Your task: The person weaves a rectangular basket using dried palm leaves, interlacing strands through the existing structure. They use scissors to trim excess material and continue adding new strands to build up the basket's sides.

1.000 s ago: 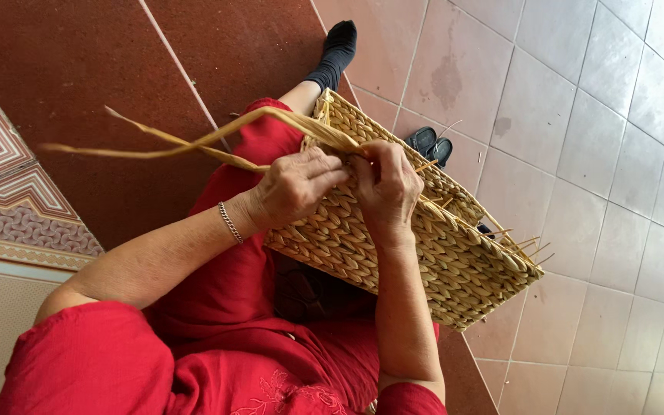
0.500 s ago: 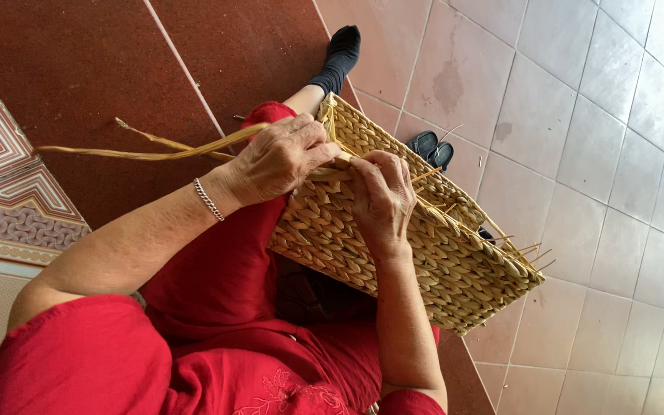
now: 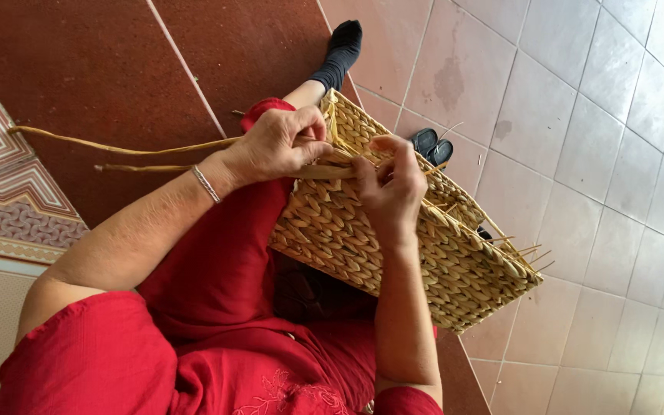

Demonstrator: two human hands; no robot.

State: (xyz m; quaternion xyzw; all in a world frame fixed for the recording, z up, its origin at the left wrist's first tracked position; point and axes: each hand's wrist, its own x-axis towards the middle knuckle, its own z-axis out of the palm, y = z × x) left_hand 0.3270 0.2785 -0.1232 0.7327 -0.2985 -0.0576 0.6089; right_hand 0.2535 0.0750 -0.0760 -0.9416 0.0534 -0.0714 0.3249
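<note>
- My left hand (image 3: 274,146) has shifted since half a second ago — a moment back it sat over the basket's rim, now it's pulled a touch to the left, fist closed around the straw strands (image 3: 140,147).
- Those strands trail out long to the left, over the dark red floor tiles (image 3: 78,69), drawn fairly straight — looks like I've just tightened a stitch, though that's my reading.
- My right hand (image 3: 390,192) has barely moved: it rests on the woven basket (image 3: 393,246), thumb and fingertips pinched on the flat strand right at the rim, where the two hands nearly meet.
- The basket itself lies tilted across my lap on the red trousers (image 3: 217,269), its near wall facing me, loose stalk ends poking out at its far right corner.
- A thin bracelet (image 3: 206,184) sits on the left wrist.
- Further off, my foot in a black sock (image 3: 338,54) stretches out, and dark sandals (image 3: 430,144) lie on the pale tiles just past the rim.
</note>
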